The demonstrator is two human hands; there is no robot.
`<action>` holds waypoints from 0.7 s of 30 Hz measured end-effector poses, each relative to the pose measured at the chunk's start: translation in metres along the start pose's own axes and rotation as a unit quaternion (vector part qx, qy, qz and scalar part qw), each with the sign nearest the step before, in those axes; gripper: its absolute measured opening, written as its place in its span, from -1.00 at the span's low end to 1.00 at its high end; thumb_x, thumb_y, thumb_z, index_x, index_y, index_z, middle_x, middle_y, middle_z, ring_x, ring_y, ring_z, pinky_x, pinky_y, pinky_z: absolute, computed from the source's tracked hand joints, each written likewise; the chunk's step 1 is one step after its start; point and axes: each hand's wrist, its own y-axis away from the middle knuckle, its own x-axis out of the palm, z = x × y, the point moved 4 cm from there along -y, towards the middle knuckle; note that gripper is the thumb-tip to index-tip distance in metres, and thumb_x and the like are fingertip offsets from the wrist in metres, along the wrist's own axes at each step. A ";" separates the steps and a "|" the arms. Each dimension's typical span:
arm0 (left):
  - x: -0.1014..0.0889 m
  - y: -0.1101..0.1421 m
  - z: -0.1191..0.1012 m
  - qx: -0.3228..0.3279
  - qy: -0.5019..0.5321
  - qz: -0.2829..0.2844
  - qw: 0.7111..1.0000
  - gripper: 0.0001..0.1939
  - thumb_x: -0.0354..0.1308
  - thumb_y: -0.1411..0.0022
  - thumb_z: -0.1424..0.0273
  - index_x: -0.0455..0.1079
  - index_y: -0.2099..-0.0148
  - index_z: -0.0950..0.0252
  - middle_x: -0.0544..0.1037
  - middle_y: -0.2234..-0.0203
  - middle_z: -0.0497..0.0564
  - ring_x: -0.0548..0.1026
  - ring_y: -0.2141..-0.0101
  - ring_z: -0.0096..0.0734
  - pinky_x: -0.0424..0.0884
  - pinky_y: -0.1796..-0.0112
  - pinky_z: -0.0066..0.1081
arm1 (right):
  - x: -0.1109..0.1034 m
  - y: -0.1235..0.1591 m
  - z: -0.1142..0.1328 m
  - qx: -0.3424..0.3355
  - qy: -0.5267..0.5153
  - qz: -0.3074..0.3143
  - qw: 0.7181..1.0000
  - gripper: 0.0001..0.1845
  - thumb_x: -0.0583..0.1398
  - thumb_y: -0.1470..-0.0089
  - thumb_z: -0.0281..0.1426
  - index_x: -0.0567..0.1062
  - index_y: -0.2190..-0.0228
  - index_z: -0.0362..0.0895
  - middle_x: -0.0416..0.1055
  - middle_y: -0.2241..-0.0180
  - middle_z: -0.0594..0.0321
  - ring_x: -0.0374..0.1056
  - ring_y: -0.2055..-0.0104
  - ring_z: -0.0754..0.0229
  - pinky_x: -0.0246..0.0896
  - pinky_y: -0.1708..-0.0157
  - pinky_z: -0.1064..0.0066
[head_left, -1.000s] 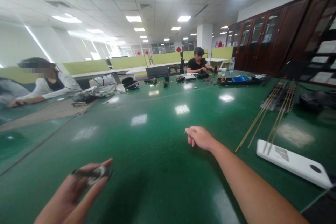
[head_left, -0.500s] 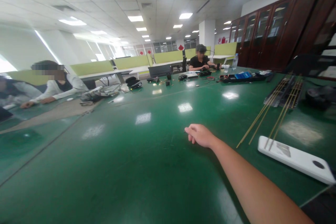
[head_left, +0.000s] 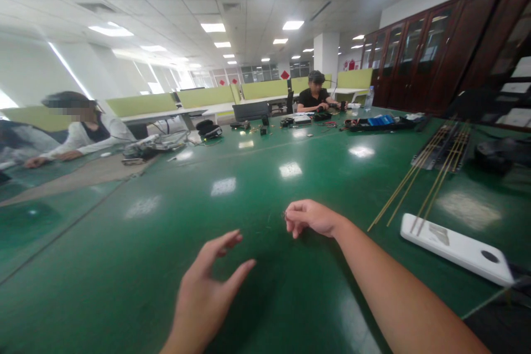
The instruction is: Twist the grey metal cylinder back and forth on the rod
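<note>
The right hand (head_left: 311,217) is held low over the green table (head_left: 124,265), its thumb and forefinger pinched together on a tiny dark piece (head_left: 284,214) that pokes out at the fingertips (too small to make out what it is). The left hand (head_left: 203,287) is nearer the wearer, open and holding nothing, thumb and fingers spread apart and pointing toward the right hand without touching it. Right of the right forearm lies a white case (head_left: 456,249) with a dark round spot at one end. Thin yellow sticks (head_left: 392,196) slant down from a dark rack (head_left: 446,149); some of their near ends lie over the case, others end just beside it. Farther back are a black tray (head_left: 357,128) with something blue in it, a bottle (head_left: 369,98), a black pouch (head_left: 209,128) and a heap of wires (head_left: 153,146). A person in black (head_left: 309,100) sits across the table, and another in white sleeves (head_left: 118,131) sits at the left.
</note>
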 end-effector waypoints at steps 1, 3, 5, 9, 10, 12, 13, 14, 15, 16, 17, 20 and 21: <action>0.025 -0.017 0.000 -0.019 0.055 0.032 0.998 -0.44 0.34 -0.08 0.07 0.41 -0.11 0.12 0.53 0.06 0.03 0.50 0.10 -0.11 0.48 0.07 -0.16 | 0.001 0.001 0.000 0.000 -0.017 0.012 1.000 -0.52 0.33 0.04 -0.02 0.45 0.37 -0.20 0.50 0.47 0.22 0.43 0.53 0.25 0.23 0.49 0.44; 0.069 -0.047 -0.005 -0.022 0.156 0.077 0.984 -0.58 0.32 -0.10 0.14 0.51 0.00 0.16 0.55 0.08 0.05 0.49 0.07 -0.10 0.44 0.01 -0.15 | 0.001 0.003 0.000 -0.006 -0.046 0.021 0.999 -0.50 0.35 0.06 0.00 0.45 0.36 -0.19 0.49 0.47 0.24 0.42 0.52 0.25 0.29 0.45 0.40; 0.099 -0.063 -0.010 -0.012 0.194 0.096 0.976 -0.70 0.30 -0.11 0.16 0.58 0.14 0.18 0.58 0.16 0.06 0.51 0.09 -0.12 0.41 -0.03 -0.17 | -0.001 0.002 0.000 -0.018 -0.069 0.019 0.997 -0.51 0.33 0.04 0.01 0.43 0.38 -0.18 0.46 0.48 0.27 0.40 0.51 0.27 0.32 0.42 0.39; 0.115 -0.068 -0.011 -0.037 0.236 0.067 0.969 -0.62 0.28 -0.15 0.17 0.53 0.03 0.23 0.57 0.14 0.09 0.53 0.12 -0.14 0.46 0.05 -0.21 | -0.002 -0.003 -0.001 -0.032 -0.097 0.018 0.995 -0.53 0.33 0.01 -0.02 0.42 0.41 -0.17 0.43 0.50 0.30 0.36 0.52 0.30 0.31 0.44 0.43; 0.115 -0.067 -0.010 -0.043 0.245 0.061 0.967 -0.62 0.28 -0.15 0.18 0.53 0.02 0.23 0.57 0.12 0.10 0.53 0.11 -0.14 0.47 0.06 -0.23 | -0.001 -0.004 -0.002 -0.031 -0.101 0.021 0.994 -0.54 0.33 0.01 -0.03 0.42 0.42 -0.18 0.43 0.50 0.30 0.36 0.52 0.30 0.31 0.44 0.43; 0.114 -0.066 -0.009 -0.052 0.263 0.058 0.962 -0.66 0.28 -0.16 0.18 0.55 0.07 0.25 0.56 0.11 0.10 0.53 0.11 -0.15 0.47 0.07 -0.26 | 0.001 -0.005 -0.003 -0.027 -0.102 0.025 0.994 -0.55 0.34 0.00 -0.04 0.43 0.42 -0.19 0.42 0.51 0.29 0.36 0.52 0.29 0.32 0.45 0.42; 0.113 -0.065 -0.009 -0.057 0.273 0.062 0.958 -0.67 0.28 -0.16 0.19 0.55 0.09 0.26 0.57 0.12 0.11 0.54 0.13 -0.16 0.48 0.09 -0.27 | 0.002 -0.005 -0.004 -0.024 -0.100 0.026 0.994 -0.56 0.33 -0.01 -0.05 0.44 0.42 -0.19 0.43 0.51 0.28 0.36 0.51 0.29 0.32 0.46 0.42; 0.113 -0.065 -0.009 -0.063 0.285 0.065 0.954 -0.67 0.28 -0.16 0.19 0.55 0.10 0.28 0.57 0.15 0.12 0.55 0.17 -0.17 0.49 0.11 -0.28 | 0.003 -0.005 -0.005 -0.022 -0.097 0.026 0.995 -0.56 0.32 -0.02 -0.05 0.45 0.41 -0.20 0.43 0.51 0.27 0.37 0.51 0.28 0.31 0.47 0.42; 0.112 -0.065 -0.010 -0.068 0.297 0.068 0.950 -0.66 0.28 -0.16 0.18 0.53 0.11 0.29 0.58 0.17 0.12 0.56 0.20 -0.18 0.50 0.13 -0.29 | 0.004 -0.005 -0.006 -0.019 -0.093 0.026 0.995 -0.56 0.32 -0.02 -0.05 0.46 0.41 -0.21 0.44 0.50 0.25 0.37 0.51 0.28 0.31 0.47 0.42; 0.111 -0.064 -0.012 -0.073 0.311 0.067 0.945 -0.66 0.28 -0.16 0.17 0.51 0.12 0.31 0.58 0.19 0.13 0.57 0.22 -0.20 0.51 0.15 -0.30 | 0.004 -0.005 -0.006 -0.016 -0.088 0.025 0.996 -0.56 0.33 -0.01 -0.05 0.46 0.41 -0.22 0.45 0.49 0.24 0.37 0.52 0.28 0.31 0.48 0.42; 0.109 -0.063 -0.013 -0.076 0.325 0.064 0.941 -0.66 0.28 -0.16 0.16 0.47 0.15 0.32 0.59 0.20 0.13 0.57 0.21 -0.20 0.51 0.16 -0.31 | 0.005 -0.005 -0.006 -0.014 -0.083 0.025 0.996 -0.56 0.34 0.00 -0.06 0.47 0.41 -0.22 0.47 0.48 0.23 0.38 0.52 0.28 0.31 0.48 0.42; 0.092 -0.060 -0.018 -0.082 0.352 0.045 0.931 -0.66 0.31 -0.14 0.15 0.38 0.25 0.33 0.59 0.28 0.12 0.56 0.17 -0.20 0.50 0.15 -0.36 | 0.004 -0.004 -0.006 -0.007 -0.071 0.021 0.997 -0.56 0.36 0.02 -0.09 0.49 0.36 -0.23 0.50 0.45 0.21 0.39 0.55 0.29 0.31 0.48 0.41; 0.083 -0.058 -0.019 -0.088 0.351 0.039 0.931 -0.64 0.33 -0.13 0.16 0.38 0.21 0.33 0.59 0.31 0.11 0.57 0.18 -0.22 0.50 0.15 -0.37 | 0.004 -0.004 -0.005 -0.005 -0.068 0.019 0.997 -0.56 0.36 0.02 -0.09 0.50 0.33 -0.23 0.50 0.45 0.21 0.39 0.56 0.29 0.31 0.47 0.41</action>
